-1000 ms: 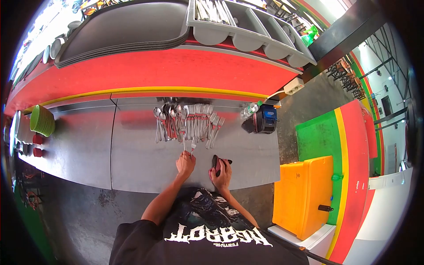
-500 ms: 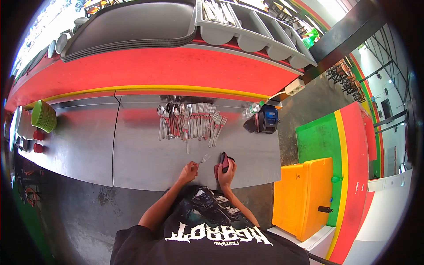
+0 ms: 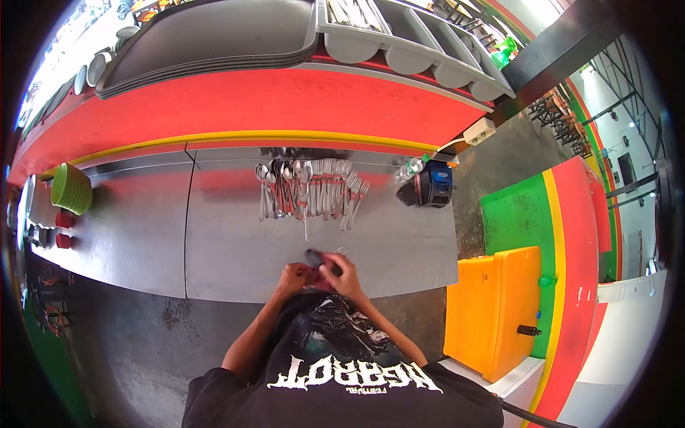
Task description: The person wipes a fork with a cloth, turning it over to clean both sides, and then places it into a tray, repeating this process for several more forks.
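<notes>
Close to the front edge of the steel table, my two hands meet. My left hand [image 3: 290, 278] is closed on a fork [image 3: 342, 250], whose tines show just beyond my right hand; the handle is hidden. My right hand [image 3: 345, 275] grips a dark red and black cloth [image 3: 321, 282], bunched against the fork and my left fingers. Farther back on the table lies a row of cutlery, with spoons [image 3: 264, 175] on the left and forks [image 3: 332, 171] on the right. One single fork [image 3: 307, 207] sticks out toward me from the row.
A plastic bottle [image 3: 409, 168] and a blue-black object [image 3: 436, 184] stand at the table's back right. Green bowls [image 3: 71, 189] are stacked at the far left. On the red ledge sit black trays [image 3: 214, 36] and a grey cutlery holder [image 3: 410, 63]. A yellow-orange box [image 3: 492, 307] stands right.
My right hand has moved left with the cloth, bringing it onto the fork beside my left hand. My left hand has shifted slightly left and down. The view has tilted slightly.
</notes>
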`<state>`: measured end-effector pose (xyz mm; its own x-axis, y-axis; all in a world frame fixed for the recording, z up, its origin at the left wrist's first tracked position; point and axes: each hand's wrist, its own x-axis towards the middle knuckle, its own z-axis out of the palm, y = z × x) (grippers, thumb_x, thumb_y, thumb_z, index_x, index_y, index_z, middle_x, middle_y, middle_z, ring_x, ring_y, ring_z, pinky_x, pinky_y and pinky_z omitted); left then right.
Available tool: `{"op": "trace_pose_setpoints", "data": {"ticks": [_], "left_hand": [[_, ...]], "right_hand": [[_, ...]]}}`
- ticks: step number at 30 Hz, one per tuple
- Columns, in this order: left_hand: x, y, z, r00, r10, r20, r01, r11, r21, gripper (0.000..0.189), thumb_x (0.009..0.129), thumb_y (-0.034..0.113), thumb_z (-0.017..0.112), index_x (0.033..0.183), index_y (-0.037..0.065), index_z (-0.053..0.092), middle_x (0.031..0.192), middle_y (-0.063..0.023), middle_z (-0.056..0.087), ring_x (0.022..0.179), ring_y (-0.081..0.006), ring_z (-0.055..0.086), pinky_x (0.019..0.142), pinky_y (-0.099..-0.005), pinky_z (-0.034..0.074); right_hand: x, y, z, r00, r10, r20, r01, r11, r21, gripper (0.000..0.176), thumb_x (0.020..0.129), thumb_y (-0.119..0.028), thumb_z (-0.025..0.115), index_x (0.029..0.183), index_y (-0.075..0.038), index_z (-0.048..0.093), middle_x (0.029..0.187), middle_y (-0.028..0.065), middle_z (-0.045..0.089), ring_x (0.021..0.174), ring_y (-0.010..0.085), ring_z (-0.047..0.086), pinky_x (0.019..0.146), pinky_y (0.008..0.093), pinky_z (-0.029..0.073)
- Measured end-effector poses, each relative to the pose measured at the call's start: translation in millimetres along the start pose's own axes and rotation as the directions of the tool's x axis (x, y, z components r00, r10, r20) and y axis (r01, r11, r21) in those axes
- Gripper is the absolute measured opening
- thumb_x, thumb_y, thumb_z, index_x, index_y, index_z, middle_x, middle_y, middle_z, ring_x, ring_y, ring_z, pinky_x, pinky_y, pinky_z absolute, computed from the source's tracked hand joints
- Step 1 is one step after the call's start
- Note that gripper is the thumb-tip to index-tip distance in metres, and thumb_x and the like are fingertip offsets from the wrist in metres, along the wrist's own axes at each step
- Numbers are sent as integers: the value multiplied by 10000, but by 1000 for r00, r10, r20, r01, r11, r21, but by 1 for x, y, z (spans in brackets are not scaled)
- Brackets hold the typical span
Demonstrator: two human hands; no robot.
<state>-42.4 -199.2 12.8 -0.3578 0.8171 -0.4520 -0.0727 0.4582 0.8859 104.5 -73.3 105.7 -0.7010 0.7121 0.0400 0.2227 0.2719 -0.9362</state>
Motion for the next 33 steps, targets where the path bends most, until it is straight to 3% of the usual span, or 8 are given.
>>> {"op": "trace_pose_setpoints", "data": {"ticks": [2,4,7,12,17,24,28,33], "left_hand": [[-1,10,-2,999,35,-30,-26,968,249,193,898,22,509,953,-83,662,751,-133,716,689,-186,720,556,-311,563],[-16,55,-7,997,-8,-71,39,892,451,196,901,38,524,907,-74,684,733,-99,719,701,-171,714,620,-308,582],[-16,38,-8,988,-157,11,157,980,-126,188,909,50,544,930,-79,679,785,-111,732,652,-170,708,581,-297,569],[-29,56,-6,983,-181,29,183,969,-166,211,928,103,594,945,-96,660,825,-147,734,608,-173,709,519,-276,556],[-32,62,-7,991,-132,-8,129,981,-143,239,934,119,607,946,-117,648,833,-152,734,607,-170,707,522,-277,560],[-38,58,-10,989,-131,-75,118,980,-162,258,938,131,608,921,-124,644,783,-159,724,592,-181,701,525,-287,564],[-28,56,2,990,-133,-57,126,986,-108,279,951,159,580,897,-106,650,741,-169,711,566,-194,692,523,-308,555],[-3,20,26,965,211,-153,-168,952,257,275,954,165,544,862,-68,656,722,-184,696,578,-198,690,531,-351,541]], "right_hand": [[-1,16,18,961,-206,182,231,964,-130,298,832,-128,698,1112,-31,668,1063,104,654,1024,268,590,933,382,447],[2,28,16,958,-235,165,262,951,-166,305,816,-98,683,1114,-33,671,1105,113,643,1058,306,566,948,402,439],[13,55,4,959,-275,69,283,920,-270,300,808,-68,665,1106,-35,678,1132,117,627,1075,321,547,948,409,439],[26,62,-17,950,-300,87,309,863,-399,291,780,-58,684,1071,-53,685,1094,95,609,1042,324,541,917,410,466],[46,75,-35,959,-249,-138,143,840,-523,272,771,-45,687,1042,-59,695,1070,109,615,1031,326,550,903,407,463],[63,48,-62,908,-115,-402,24,974,-223,254,862,-144,696,1069,0,669,953,139,663,872,259,641,822,362,497],[43,7,-42,979,67,-194,-73,997,-23,226,883,-159,689,1030,11,667,885,116,646,844,203,610,800,333,484],[14,2,9,981,-167,95,170,985,-25,211,886,-178,682,967,17,687,945,109,671,884,262,629,816,363,488]]}}
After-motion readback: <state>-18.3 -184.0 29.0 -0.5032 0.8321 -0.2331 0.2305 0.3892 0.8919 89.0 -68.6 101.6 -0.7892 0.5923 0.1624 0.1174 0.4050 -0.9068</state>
